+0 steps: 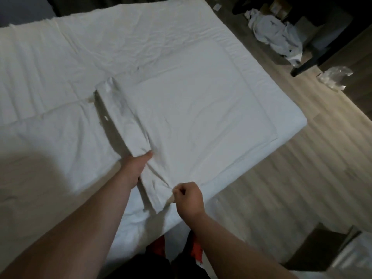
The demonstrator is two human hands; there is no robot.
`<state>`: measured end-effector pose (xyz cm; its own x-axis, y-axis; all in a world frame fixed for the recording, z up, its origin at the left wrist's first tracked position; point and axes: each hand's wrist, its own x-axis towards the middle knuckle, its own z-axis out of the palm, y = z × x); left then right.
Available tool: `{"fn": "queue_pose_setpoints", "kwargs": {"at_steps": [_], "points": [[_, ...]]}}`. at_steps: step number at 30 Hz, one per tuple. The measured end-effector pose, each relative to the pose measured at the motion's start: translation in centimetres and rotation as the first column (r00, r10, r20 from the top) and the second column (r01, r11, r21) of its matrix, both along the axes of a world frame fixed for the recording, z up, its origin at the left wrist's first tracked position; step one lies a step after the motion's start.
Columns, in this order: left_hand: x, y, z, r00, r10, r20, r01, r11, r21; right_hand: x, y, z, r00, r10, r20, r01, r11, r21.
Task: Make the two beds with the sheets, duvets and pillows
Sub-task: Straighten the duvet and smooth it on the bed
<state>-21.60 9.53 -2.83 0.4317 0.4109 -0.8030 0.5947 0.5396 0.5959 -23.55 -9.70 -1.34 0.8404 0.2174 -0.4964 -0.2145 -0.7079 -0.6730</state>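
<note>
At the near edge of the bed (40, 63): sheet (201, 109), partly unfolded; left hand (137, 168) grips its folded strip; right hand (189, 198) pinches a corner; best drawn apart evenly, edges kept square.

The sheet (201, 109) is white woven cloth, matt and finely creased. Where the right hand (189, 198) pinches it, it puckers into soft folds, and the doubled band the left hand (136, 168) grips is the same dull cloth. Left of the left fingers the bed cover (40, 63) looks padded, with faint ribbed stripes. Right of the right fingers the floor (281, 178) is pale wood-look plank, smooth with a low sheen. Far beyond the fingers lie a crumpled white cloth heap (275, 35) and clear, glossy plastic wrap (334, 77).
</note>
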Motion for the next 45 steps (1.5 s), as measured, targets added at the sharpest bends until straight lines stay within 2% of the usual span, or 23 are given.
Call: {"fn": "queue_pose_setpoints", "kwargs": {"at_steps": [2, 4, 5, 7, 9, 12, 14, 17, 18, 21, 25, 27, 30, 33, 37, 43, 45], "points": [[0.0, 0.9, 0.0, 0.998, -0.059, -0.006, 0.059, 0.997, 0.056, 0.4, 0.1, -0.4, 0.985, -0.171, 0.013, 0.172, 0.985, -0.008], [0.6, 2.4, -0.4, 0.999, -0.031, 0.013, 0.029, 0.989, 0.143, 0.7, 0.6, 0.2, 0.935, -0.347, 0.075, 0.351, 0.936, -0.032], [1.2, 3.1, -0.7, 1.0, -0.006, 0.02, 0.002, 0.98, 0.199, 0.6, 0.8, 0.4, 0.902, -0.428, 0.063, 0.43, 0.902, -0.024], [2.6, 3.4, -0.7, 0.997, 0.04, 0.069, -0.055, 0.969, 0.239, 0.5, 1.2, 0.6, 0.85, -0.522, -0.07, 0.524, 0.852, 0.009], [3.8, 2.7, 0.0, 0.993, 0.076, 0.085, -0.097, 0.956, 0.278, -0.2, 1.7, 0.1, 0.858, -0.479, -0.183, 0.496, 0.866, 0.059], [4.8, 2.7, -1.4, 0.991, 0.128, 0.04, -0.134, 0.934, 0.331, -0.9, 2.3, -1.7, 0.883, -0.412, -0.224, 0.448, 0.882, 0.143], [5.4, 3.9, -3.3, 0.992, 0.122, 0.023, -0.124, 0.971, 0.205, -0.8, 2.3, -2.3, 0.877, -0.414, -0.243, 0.46, 0.87, 0.177], [6.5, 4.9, -2.5, 0.989, 0.068, 0.133, -0.059, 0.996, -0.074, -0.4, 2.1, -2.5, 0.876, -0.402, -0.265, 0.455, 0.871, 0.183], [6.8, 4.7, -1.2, 0.978, 0.072, 0.195, -0.05, 0.992, -0.118, -0.3, 2.0, -2.5, 0.878, -0.393, -0.273, 0.45, 0.873, 0.189], [7.5, 5.6, -0.7, 0.962, 0.112, 0.248, -0.083, 0.989, -0.122, 0.0, 1.7, -1.7, 0.883, -0.351, -0.312, 0.422, 0.885, 0.197], [8.3, 7.9, -2.9, 0.963, 0.169, 0.211, -0.18, 0.983, 0.034, 0.4, 2.5, -0.4, 0.907, -0.299, -0.295, 0.374, 0.895, 0.244], [8.0, 7.9, -0.8, 0.949, 0.187, 0.255, -0.232, 0.959, 0.163, 0.1, 3.4, -0.2, 0.927, -0.276, -0.254, 0.34, 0.904, 0.261], [7.4, 8.7, 1.6, 0.938, 0.145, 0.316, -0.233, 0.936, 0.263, -1.4, 5.8, 0.6, 0.95, -0.255, -0.183, 0.298, 0.915, 0.272], [5.3, 11.8, 2.6, 0.924, 0.153, 0.351, -0.264, 0.918, 0.295, -3.7, 8.6, 2.1, 0.969, -0.178, -0.17, 0.221, 0.933, 0.283], [-2.0, 18.3, 3.0, 0.927, 0.161, 0.338, -0.268, 0.916, 0.298, -9.4, 13.7, 3.4, 0.987, -0.012, -0.159, 0.053, 0.965, 0.258], [-13.9, 26.0, 3.3, 0.922, 0.19, 0.338, -0.306, 0.892, 0.333, -18.5, 20.7, 3.0, 0.953, 0.185, -0.241, -0.123, 0.961, 0.249], [-16.8, 27.8, 3.0, 0.916, 0.201, 0.347, -0.324, 0.882, 0.343, -20.7, 22.1, 2.7, 0.944, 0.249, -0.218, -0.195, 0.951, 0.241]]}}
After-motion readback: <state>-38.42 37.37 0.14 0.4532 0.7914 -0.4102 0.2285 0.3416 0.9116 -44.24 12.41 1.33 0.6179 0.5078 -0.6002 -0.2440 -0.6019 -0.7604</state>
